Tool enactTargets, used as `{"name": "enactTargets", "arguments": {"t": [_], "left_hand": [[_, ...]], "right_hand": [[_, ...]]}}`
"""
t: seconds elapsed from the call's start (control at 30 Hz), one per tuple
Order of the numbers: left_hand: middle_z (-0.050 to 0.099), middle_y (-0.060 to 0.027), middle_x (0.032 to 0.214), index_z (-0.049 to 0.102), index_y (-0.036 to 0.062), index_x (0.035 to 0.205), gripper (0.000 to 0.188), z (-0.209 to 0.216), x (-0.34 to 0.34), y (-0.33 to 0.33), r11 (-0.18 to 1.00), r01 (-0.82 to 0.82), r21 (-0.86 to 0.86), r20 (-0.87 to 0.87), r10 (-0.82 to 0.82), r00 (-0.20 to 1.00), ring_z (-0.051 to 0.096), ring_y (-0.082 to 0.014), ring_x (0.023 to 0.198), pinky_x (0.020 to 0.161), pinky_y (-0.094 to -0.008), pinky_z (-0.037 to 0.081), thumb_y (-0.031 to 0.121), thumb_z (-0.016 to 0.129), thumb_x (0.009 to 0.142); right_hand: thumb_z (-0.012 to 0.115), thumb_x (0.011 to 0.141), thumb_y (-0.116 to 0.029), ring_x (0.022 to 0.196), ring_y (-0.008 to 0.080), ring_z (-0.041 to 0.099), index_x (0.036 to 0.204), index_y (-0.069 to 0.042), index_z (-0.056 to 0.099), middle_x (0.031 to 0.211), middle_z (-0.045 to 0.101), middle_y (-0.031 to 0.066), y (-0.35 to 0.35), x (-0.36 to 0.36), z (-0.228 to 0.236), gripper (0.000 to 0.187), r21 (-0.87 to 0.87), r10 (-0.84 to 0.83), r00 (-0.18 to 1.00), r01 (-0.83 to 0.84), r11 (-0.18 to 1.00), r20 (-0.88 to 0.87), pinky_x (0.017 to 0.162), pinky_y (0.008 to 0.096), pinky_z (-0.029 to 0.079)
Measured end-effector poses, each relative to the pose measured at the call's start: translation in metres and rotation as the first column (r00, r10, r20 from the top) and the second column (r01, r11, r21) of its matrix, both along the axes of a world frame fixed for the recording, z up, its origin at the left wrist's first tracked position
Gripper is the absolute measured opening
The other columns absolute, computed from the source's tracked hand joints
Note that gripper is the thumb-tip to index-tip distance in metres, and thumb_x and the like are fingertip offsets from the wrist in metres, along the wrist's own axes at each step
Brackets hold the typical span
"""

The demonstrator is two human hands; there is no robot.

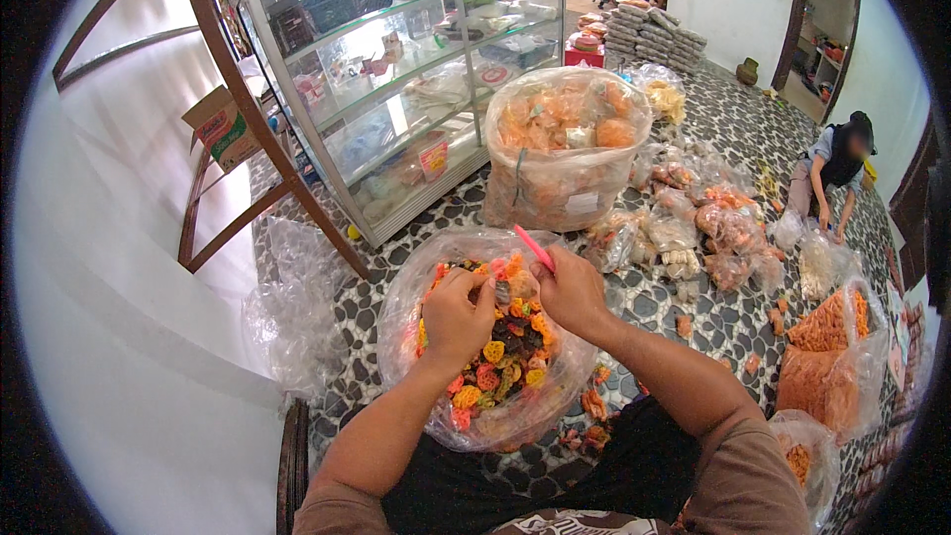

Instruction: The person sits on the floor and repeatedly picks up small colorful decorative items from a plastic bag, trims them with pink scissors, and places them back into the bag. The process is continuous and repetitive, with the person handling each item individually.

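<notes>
Between my legs stands a large clear plastic bag [401, 357], its mouth folded wide. Colourful ruffled pieces [487, 376] in orange, yellow, pink and dark brown fill it. My left hand [459, 315] is over the pieces with its fingers closed in a pinch near a small greyish piece [502, 291]; what exactly they grip is mostly hidden. Close to it on the right, my right hand [575, 289] is closed around a bright pink stick-like thing [533, 246], which points up and left out of the fist. Its lower end is hidden by the hand.
Just beyond stands a big sack [535, 183] of orange bagged goods. Filled plastic bags [728, 223] lie right of it, where a person [832, 173] bends down. A glass display cabinet [367, 99] and wooden frame [233, 89] stand left. Bags of orange bits [827, 376] are near right.
</notes>
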State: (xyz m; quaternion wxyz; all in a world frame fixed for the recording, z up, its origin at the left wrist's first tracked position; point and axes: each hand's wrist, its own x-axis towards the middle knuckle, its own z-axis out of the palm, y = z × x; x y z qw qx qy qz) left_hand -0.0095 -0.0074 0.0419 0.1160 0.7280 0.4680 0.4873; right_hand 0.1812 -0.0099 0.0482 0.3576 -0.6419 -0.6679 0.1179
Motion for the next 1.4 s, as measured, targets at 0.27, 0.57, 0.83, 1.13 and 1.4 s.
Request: {"name": "enactTargets", "arguments": {"t": [0.27, 0.57, 0.83, 1.13, 1.4], "left_hand": [[0.070, -0.0041, 0.081, 0.074, -0.0013, 0.098, 0.024, -0.006, -0.019, 0.010, 0.854, 0.258, -0.452, 0.476, -0.014, 0.879, 0.063, -0.0113, 0.068, 0.058, -0.0268, 0.050, 0.023, 0.070, 0.099], [0.069, -0.0006, 0.083, 0.073, -0.0002, 0.114, 0.031, -0.024, -0.015, 0.017, 0.671, 0.581, -0.460, 0.831, 0.095, 0.548, 0.060, -0.0072, 0.066, 0.062, -0.0230, 0.051, 0.028, 0.065, 0.103], [0.069, -0.0016, 0.081, 0.074, 0.0000, 0.104, 0.027, -0.016, -0.011, 0.008, 0.822, 0.378, -0.426, 0.676, 0.011, 0.737, 0.061, -0.0084, 0.066, 0.061, -0.0257, 0.051, 0.026, 0.068, 0.102], [0.071, -0.0034, 0.084, 0.074, -0.0013, 0.104, 0.022, -0.020, -0.004, 0.005, 0.837, 0.447, -0.315, 0.792, -0.028, 0.610, 0.065, -0.0100, 0.074, 0.071, -0.0257, 0.054, 0.020, 0.069, 0.101], [0.072, -0.0027, 0.090, 0.074, -0.0014, 0.109, 0.022, -0.031, 0.000, -0.003, 0.861, 0.417, -0.293, 0.741, -0.072, 0.668, 0.065, -0.0096, 0.081, 0.076, -0.0259, 0.053, 0.018, 0.070, 0.100]], "right_hand": [[0.065, 0.096, -0.019, 0.086, 0.0461, 0.064, 0.098, -0.002, 0.059, 0.088, 0.066, 0.0232, 0.003, -0.005, -0.004, 0.018, 0.012, 0.121, 0.952, -0.122, 0.992, -0.281, 0.071, 0.0523, 0.047], [0.065, 0.096, -0.015, 0.083, 0.0474, 0.063, 0.100, -0.002, 0.059, 0.086, 0.064, 0.0238, -0.005, -0.016, -0.004, 0.015, 0.132, 0.179, 0.947, -0.148, 0.980, -0.265, 0.069, 0.0522, 0.046], [0.066, 0.098, -0.016, 0.068, 0.0332, 0.059, 0.096, -0.001, 0.059, 0.075, 0.061, 0.0178, -0.005, -0.020, -0.011, 0.017, 0.173, 0.127, 0.959, -0.084, 0.981, -0.252, 0.063, 0.0416, 0.045], [0.064, 0.099, -0.017, 0.074, 0.0405, 0.062, 0.099, -0.001, 0.059, 0.081, 0.063, 0.0211, -0.011, -0.021, -0.009, 0.017, 0.102, 0.126, 0.904, -0.092, 0.990, -0.407, 0.066, 0.0467, 0.046], [0.065, 0.099, -0.019, 0.075, 0.0263, 0.061, 0.102, 0.000, 0.061, 0.082, 0.063, 0.0146, -0.013, -0.018, -0.007, 0.020, 0.100, 0.164, 0.889, -0.135, 0.986, -0.427, 0.068, 0.0389, 0.047]]}}
